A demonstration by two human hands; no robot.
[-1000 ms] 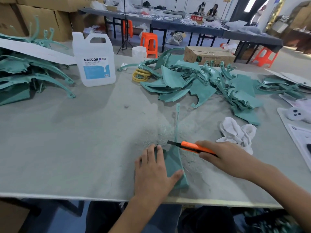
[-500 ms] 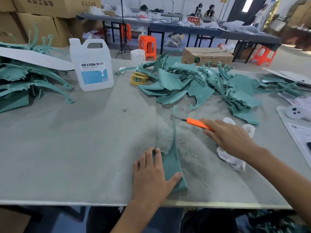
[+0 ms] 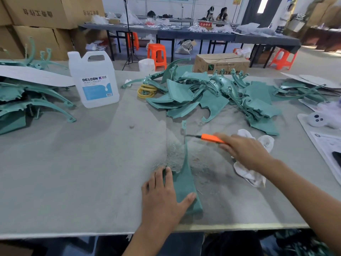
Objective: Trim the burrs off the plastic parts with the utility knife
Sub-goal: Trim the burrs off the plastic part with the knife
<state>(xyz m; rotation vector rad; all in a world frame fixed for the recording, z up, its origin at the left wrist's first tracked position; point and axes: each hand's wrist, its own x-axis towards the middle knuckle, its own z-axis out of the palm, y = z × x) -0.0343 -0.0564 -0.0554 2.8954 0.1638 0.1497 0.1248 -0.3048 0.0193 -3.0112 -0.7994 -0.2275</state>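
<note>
The left hand (image 3: 162, 198) lies flat, fingers straight, pressing the teal plastic part (image 3: 184, 185) onto the table (image 3: 73, 172) near its front edge, while the right hand (image 3: 245, 152) is curled round the orange utility knife (image 3: 210, 138), blade at the part's narrow far end. A white cloth (image 3: 265, 141) lies under the right wrist, shavings (image 3: 173, 156) ring the part, and a heap of teal parts (image 3: 212, 97) and a jug (image 3: 94, 80) stand behind. A second ago the blade was down by the left fingertips
</note>
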